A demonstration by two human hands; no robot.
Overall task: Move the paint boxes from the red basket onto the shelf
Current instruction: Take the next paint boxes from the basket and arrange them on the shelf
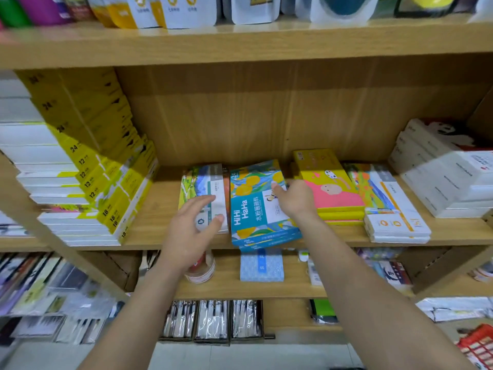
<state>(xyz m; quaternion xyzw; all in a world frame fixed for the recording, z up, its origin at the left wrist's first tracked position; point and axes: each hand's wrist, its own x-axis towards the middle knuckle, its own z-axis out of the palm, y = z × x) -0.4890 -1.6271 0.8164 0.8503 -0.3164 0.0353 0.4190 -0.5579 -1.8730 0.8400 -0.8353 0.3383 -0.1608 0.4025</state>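
The red basket (pixel 477 345) is being cut off by the lower right corner, so that only part of its mesh is being shown and its contents cannot be told. The upper shelf's packets are being cropped by the top edge, and the items at the far left are being blurred. On the middle shelf (pixel 266 240), a stack of blue paint boxes (pixel 256 209) printed with lemons is being partly covered by the right hand (pixel 294 198), and its front edge is being carried slightly past the shelf lip. The right hand is being laid flat on the top box's right portion, fingers spread and not clamped around anything. The left hand (pixel 193 228) is being held open with fingers apart and gently curled, over the near end of the white landscape box (pixel 206 193) just left of the blue stack; whether it is being touched cannot be told. Both forearms are being extended upward from the bottom edge. To the right, a yellow and pink box stack (pixel 330 188) is being kept close beside the blue stack, with a white and orange box stack (pixel 386 204) beyond it. Bare shelf board is being left between the white landscape box and the yellow numbered boxes (pixel 106 182) leaning at the left.
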